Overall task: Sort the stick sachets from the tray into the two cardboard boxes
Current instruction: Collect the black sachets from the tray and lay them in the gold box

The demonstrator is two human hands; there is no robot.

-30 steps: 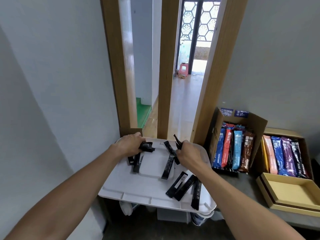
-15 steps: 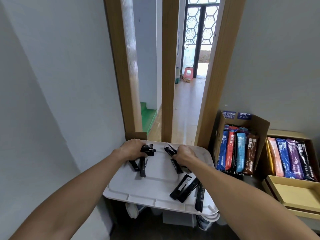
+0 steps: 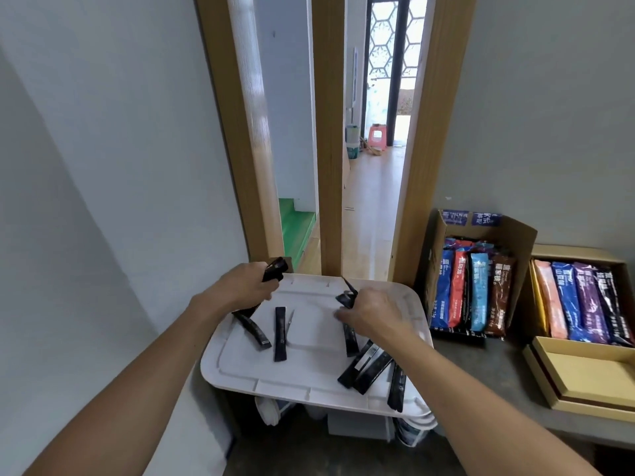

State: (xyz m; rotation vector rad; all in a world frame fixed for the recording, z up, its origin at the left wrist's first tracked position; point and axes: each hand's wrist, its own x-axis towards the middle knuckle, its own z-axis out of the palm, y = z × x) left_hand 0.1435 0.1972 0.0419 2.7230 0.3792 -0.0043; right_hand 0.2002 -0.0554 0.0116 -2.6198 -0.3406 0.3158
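Your left grip [image 3: 245, 290] is closed around a bunch of black sachets [image 3: 275, 269]. Their top ends stick up past your thumb, above the far left corner of the white tray [image 3: 302, 379]. Your right grip [image 3: 372, 312] is curled too and pinches a black sachet [image 3: 346, 296] whose tip points up and away from you. I cannot tell whether it holds more than one.

Just below your left grip a slanted sachet [image 3: 254, 329] lies on the tray, its upper end hidden under the hand. An upright sachet [image 3: 280, 333] lies right beside it. Another sachet [image 3: 350, 334] pokes out from under your right grip toward you. Nearer you than that grip, three more sachets [image 3: 372, 371] lie close together at the tray's front right corner.

To the right of your right grip, the tall cardboard box [image 3: 515, 235] stands on the grey table [image 3: 498, 372] with coloured sachets [image 3: 479, 290] upright inside. The low cardboard box [image 3: 577, 254] sits further right, also with sachets in it.
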